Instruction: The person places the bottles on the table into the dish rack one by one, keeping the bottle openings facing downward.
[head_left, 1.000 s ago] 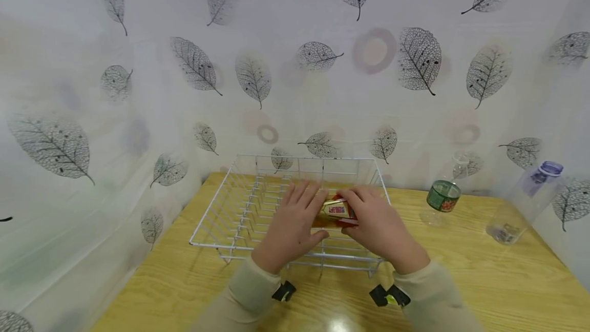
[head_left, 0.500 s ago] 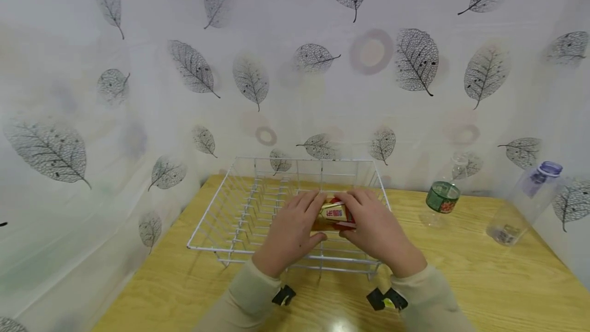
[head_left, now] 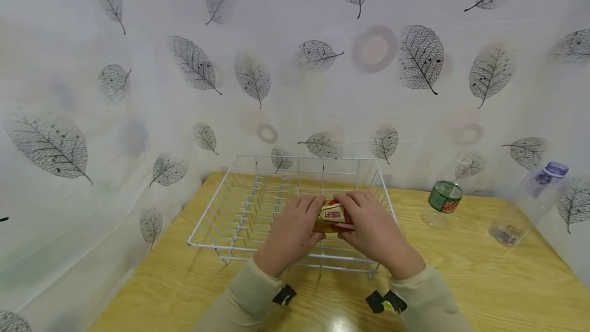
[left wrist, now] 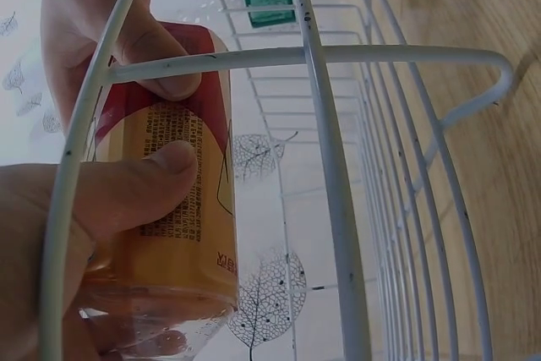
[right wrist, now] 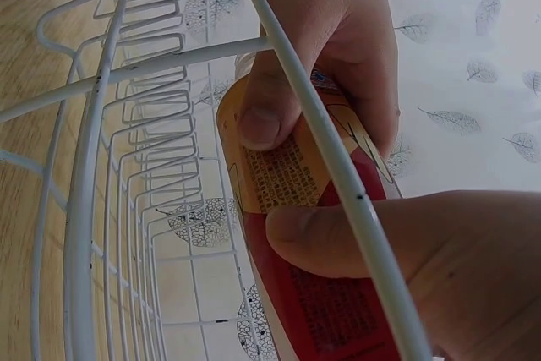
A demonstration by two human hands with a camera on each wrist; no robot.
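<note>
A plastic bottle (head_left: 334, 216) with a yellow-orange and red label lies sideways between both hands, over the right part of a white wire dish rack (head_left: 213, 246). My left hand (head_left: 290, 234) grips its left end, and my right hand (head_left: 379, 232) grips the right end. The left wrist view has the left thumb (left wrist: 139, 192) pressed on the label's small print, with clear plastic (left wrist: 161, 310) past the label. In the right wrist view the right thumb (right wrist: 321, 238) lies across the red part. Whether the bottle touches the rack cannot be told; its ends are mostly hidden.
A clear bottle with a green label (head_left: 445, 196) stands right of the rack. Farther right, another clear bottle with a purple neck (head_left: 530, 201) leans or stands near the curtain. A leaf-patterned curtain (head_left: 295, 101) hangs behind the wooden table (head_left: 461, 275).
The fingers of both hands have come down and closed more around the bottle. Its label has turned slightly, so the printed panel shows more to the front. The rack stays put.
</note>
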